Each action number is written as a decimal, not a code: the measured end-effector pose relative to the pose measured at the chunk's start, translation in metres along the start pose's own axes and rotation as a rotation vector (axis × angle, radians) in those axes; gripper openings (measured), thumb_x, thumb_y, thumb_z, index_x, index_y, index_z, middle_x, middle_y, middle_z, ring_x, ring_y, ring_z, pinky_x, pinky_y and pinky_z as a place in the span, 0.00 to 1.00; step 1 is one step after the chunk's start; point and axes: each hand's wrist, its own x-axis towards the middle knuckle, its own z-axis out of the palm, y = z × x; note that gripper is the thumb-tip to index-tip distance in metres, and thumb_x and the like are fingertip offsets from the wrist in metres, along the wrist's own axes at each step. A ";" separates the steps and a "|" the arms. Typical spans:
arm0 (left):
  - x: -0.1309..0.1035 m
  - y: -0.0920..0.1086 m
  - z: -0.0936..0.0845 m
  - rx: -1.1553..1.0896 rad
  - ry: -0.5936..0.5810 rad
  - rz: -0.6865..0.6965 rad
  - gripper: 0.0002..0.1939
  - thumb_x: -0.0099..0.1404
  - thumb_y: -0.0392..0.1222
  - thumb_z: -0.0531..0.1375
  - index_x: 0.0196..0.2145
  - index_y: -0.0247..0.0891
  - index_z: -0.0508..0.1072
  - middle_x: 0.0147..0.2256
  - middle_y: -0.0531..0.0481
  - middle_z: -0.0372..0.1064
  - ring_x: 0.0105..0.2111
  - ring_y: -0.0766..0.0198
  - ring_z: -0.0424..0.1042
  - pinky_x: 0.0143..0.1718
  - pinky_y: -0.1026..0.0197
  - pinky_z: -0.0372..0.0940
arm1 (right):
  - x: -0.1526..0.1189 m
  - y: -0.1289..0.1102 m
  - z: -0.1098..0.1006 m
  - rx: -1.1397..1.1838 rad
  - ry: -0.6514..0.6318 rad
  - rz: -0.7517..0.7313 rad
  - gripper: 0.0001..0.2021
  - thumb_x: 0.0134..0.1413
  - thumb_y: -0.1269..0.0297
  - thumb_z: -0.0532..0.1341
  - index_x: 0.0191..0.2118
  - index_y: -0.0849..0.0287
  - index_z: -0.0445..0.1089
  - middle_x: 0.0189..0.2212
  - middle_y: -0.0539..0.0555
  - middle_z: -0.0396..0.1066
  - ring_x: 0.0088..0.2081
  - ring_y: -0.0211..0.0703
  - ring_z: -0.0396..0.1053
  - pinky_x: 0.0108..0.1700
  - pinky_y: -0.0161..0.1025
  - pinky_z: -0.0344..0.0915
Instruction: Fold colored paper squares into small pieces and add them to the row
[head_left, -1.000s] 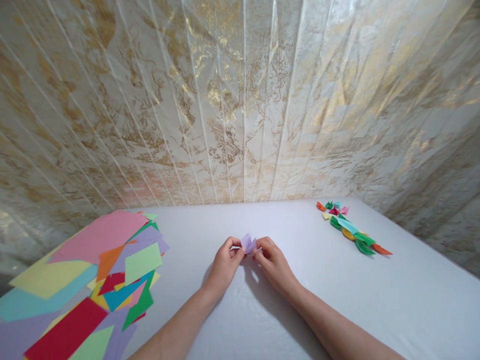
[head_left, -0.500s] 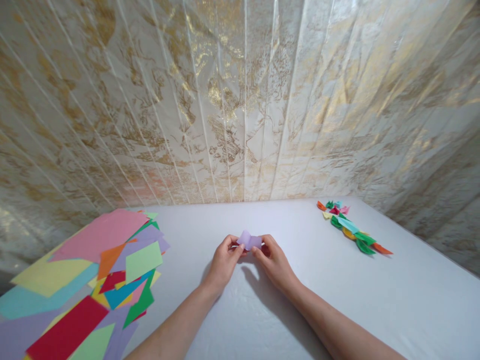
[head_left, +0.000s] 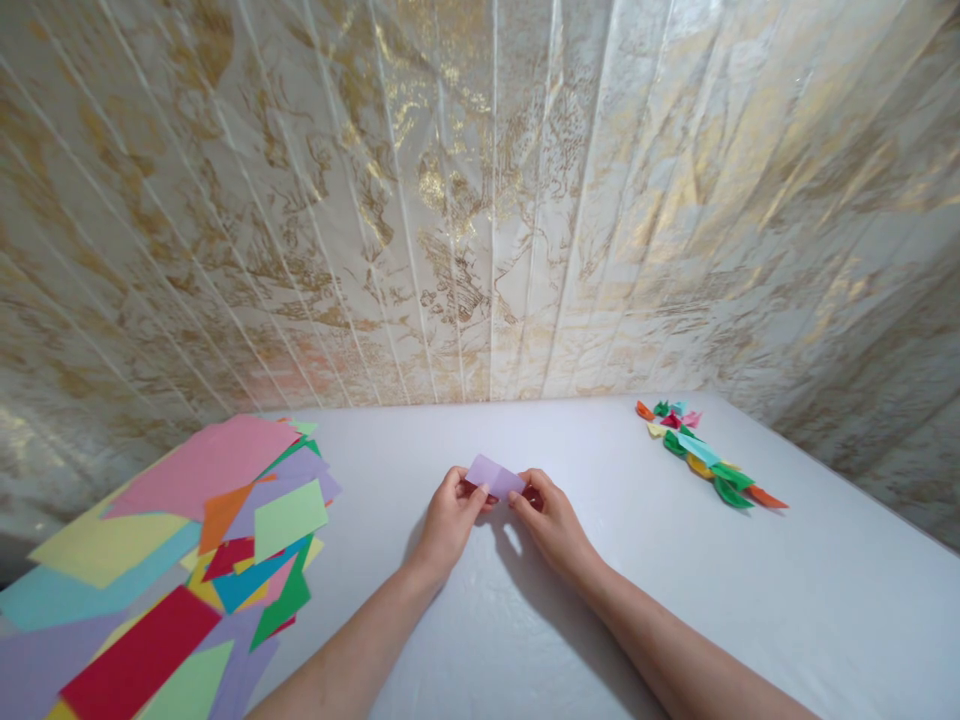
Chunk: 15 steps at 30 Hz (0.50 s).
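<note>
- While the left hand (head_left: 448,520) and the right hand (head_left: 553,522) are holding the slip (head_left: 495,472), it is sitting near the middle of the table (head_left: 675,620), apparently just above it; contact cannot be told.
- Left thumb is pressing the slip's near face and seems to be pinching its lower edge against the forefinger; other fingers are curling, partly hidden.
- Right thumb and forefinger are pinching the slip's right corner; remaining fingers are bending behind, details unclear.
- Risk, judged: an uneven pull between the two pinches could be tearing thin paper or skewing its edges.
- Risk, judged: since the right tips are gripping only a corner, weak pressure there could be letting it escape.
- Slip: purple, matt, roughly rectangular, tilting; a faint crease seems to be crossing it.
- Sheets (head_left: 210,465), along the table's left side: flat, plain-coloured, overlapping untidily.
- Folds (head_left: 697,449), toward the table's far right corner: small, pointed, some curving; green, light blue, orange.
- Cloth (head_left: 465,200), behind the table: hanging creased, white with shiny gold patterning.
</note>
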 end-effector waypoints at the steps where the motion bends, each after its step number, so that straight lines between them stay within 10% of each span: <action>1: 0.000 0.000 0.000 0.018 0.005 0.003 0.12 0.57 0.46 0.64 0.33 0.38 0.66 0.31 0.51 0.73 0.32 0.62 0.74 0.36 0.61 0.69 | 0.000 -0.001 0.000 0.016 -0.018 0.008 0.06 0.55 0.61 0.58 0.33 0.58 0.67 0.29 0.50 0.67 0.31 0.40 0.65 0.34 0.37 0.62; 8: 0.002 -0.002 -0.001 0.006 0.023 0.017 0.12 0.57 0.47 0.63 0.32 0.37 0.67 0.29 0.52 0.71 0.29 0.64 0.71 0.32 0.63 0.66 | -0.002 -0.004 -0.002 0.158 -0.072 -0.059 0.17 0.59 0.68 0.50 0.53 0.54 0.63 0.34 0.51 0.70 0.33 0.40 0.69 0.40 0.40 0.65; 15: -0.002 0.005 0.000 0.077 -0.136 -0.010 0.12 0.59 0.49 0.60 0.28 0.37 0.67 0.24 0.55 0.68 0.25 0.66 0.67 0.30 0.64 0.64 | -0.001 -0.010 -0.005 -0.035 -0.092 -0.136 0.08 0.53 0.70 0.56 0.36 0.57 0.71 0.34 0.51 0.70 0.35 0.41 0.67 0.40 0.38 0.63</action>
